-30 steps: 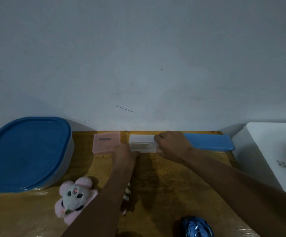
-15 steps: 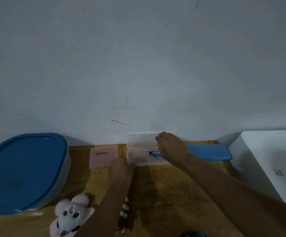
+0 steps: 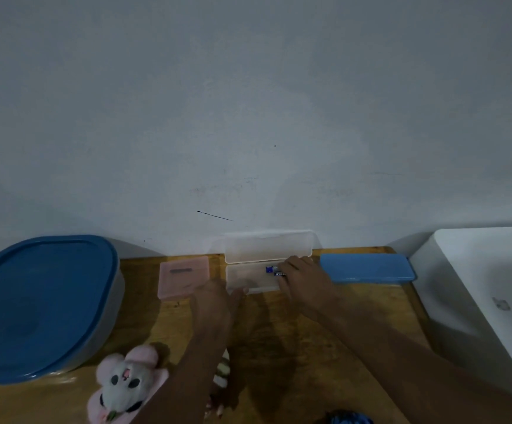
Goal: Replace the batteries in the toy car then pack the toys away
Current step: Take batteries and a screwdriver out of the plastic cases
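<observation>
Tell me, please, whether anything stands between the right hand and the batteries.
Nothing visible does: the lid of the clear case stands open and the right hand is at the batteries; the left hand sits at its front.

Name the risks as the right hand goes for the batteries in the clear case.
The lid stands upright against the wall and may drop onto the right hand. The left hand touches the case only at its front edge, so it might slide. The batteries could slip and roll away.

Wooden table (image 3: 279,332) bearing tub (image 3: 40,301), pink case (image 3: 183,278), clear case (image 3: 248,278), blue case (image 3: 368,268), plush (image 3: 126,384)
</observation>
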`<act>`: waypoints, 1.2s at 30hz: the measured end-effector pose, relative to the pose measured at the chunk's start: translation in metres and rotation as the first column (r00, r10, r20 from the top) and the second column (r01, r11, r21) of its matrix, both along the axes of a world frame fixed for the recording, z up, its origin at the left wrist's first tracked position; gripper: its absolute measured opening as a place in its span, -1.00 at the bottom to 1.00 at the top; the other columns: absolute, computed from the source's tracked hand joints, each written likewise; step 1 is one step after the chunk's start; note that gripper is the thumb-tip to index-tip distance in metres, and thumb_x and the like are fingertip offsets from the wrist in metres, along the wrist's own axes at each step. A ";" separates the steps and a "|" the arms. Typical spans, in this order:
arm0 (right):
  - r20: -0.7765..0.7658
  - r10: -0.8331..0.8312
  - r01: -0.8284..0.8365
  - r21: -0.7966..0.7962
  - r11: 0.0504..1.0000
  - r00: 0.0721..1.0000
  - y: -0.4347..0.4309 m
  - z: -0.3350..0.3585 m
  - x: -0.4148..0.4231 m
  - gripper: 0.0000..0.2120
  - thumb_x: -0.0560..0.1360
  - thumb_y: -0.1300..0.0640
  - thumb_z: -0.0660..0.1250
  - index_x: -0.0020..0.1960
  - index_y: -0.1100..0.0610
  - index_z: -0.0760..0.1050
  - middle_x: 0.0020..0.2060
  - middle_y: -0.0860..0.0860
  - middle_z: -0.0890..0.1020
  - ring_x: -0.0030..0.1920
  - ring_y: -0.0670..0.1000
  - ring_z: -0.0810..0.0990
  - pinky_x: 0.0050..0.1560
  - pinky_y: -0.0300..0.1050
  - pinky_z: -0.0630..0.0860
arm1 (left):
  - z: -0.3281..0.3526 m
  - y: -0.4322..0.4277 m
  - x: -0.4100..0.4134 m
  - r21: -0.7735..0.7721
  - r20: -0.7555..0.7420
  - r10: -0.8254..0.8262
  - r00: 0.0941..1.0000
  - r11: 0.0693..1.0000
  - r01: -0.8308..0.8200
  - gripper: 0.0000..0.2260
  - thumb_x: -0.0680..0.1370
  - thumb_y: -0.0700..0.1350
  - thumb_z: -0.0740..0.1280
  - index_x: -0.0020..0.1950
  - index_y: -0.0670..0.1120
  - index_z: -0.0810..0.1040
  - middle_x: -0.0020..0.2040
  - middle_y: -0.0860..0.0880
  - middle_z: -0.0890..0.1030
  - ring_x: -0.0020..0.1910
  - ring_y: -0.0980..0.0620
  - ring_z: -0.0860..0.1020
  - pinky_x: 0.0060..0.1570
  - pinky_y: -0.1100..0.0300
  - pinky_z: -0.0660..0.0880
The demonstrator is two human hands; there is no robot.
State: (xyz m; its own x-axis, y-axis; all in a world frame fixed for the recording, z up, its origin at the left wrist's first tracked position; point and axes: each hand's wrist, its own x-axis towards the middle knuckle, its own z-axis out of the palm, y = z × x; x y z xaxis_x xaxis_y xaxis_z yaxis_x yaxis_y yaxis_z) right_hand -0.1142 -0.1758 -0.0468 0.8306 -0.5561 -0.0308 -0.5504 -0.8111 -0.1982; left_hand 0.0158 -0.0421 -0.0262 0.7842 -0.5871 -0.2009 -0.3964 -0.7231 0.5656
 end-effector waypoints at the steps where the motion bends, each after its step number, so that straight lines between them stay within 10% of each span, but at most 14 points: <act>1: 0.013 -0.021 0.020 0.017 1.000 1.000 0.002 -0.001 0.000 -0.63 0.61 -0.01 0.06 0.26 0.14 0.47 0.17 0.08 0.53 0.17 0.10 0.46 0.24 0.01 0.36 | 0.000 0.000 0.000 -0.008 -0.002 0.002 1.000 1.000 -0.002 -0.70 0.48 0.10 0.42 0.02 -0.12 0.66 -0.12 -0.06 0.69 -0.20 0.03 0.60 -0.19 0.19 0.55; 7: -0.049 -0.056 0.054 -0.028 0.998 0.997 0.015 -0.008 0.002 -0.40 0.51 -0.20 -0.28 0.21 0.05 0.40 0.14 0.07 0.47 0.14 0.13 0.40 0.22 0.07 0.39 | 0.001 0.001 0.000 -0.047 -0.011 0.012 1.000 0.999 -0.012 -0.71 0.47 0.08 0.44 0.02 -0.11 0.67 -0.12 -0.07 0.70 -0.21 0.02 0.61 -0.15 0.14 0.58; 21: 0.011 -0.105 0.106 -0.029 0.994 0.994 0.019 -0.016 0.019 -0.46 0.51 -0.14 -0.26 0.11 0.03 0.43 -0.01 0.00 0.55 -0.03 0.02 0.48 0.08 -0.03 0.45 | -0.010 -0.001 0.002 -0.093 -0.055 0.045 0.997 0.994 -0.050 -0.77 0.47 0.07 0.45 -0.03 -0.07 0.64 -0.16 0.00 0.67 -0.26 0.11 0.57 -0.23 0.22 0.56; 36: 0.616 -0.099 0.051 0.095 0.994 0.782 -0.003 -0.012 0.018 -0.80 0.33 0.11 0.33 -0.42 0.19 0.50 -0.31 0.01 0.53 -0.47 -0.06 0.44 -0.49 -0.29 0.34 | -0.008 -0.001 0.004 -0.086 -0.081 0.077 0.994 0.993 -0.084 -0.74 0.43 0.08 0.47 0.00 -0.06 0.64 -0.18 0.04 0.65 -0.24 0.08 0.60 -0.19 0.14 0.61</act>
State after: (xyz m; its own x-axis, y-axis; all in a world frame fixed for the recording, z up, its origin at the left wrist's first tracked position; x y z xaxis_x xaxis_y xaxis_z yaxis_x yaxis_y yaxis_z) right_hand -0.0967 -0.1790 -0.0585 0.6400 -0.6338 0.4344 -0.3485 -0.7433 -0.5711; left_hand 0.0198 -0.0433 -0.0343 0.8135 -0.5412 -0.2129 -0.2916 -0.6963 0.6559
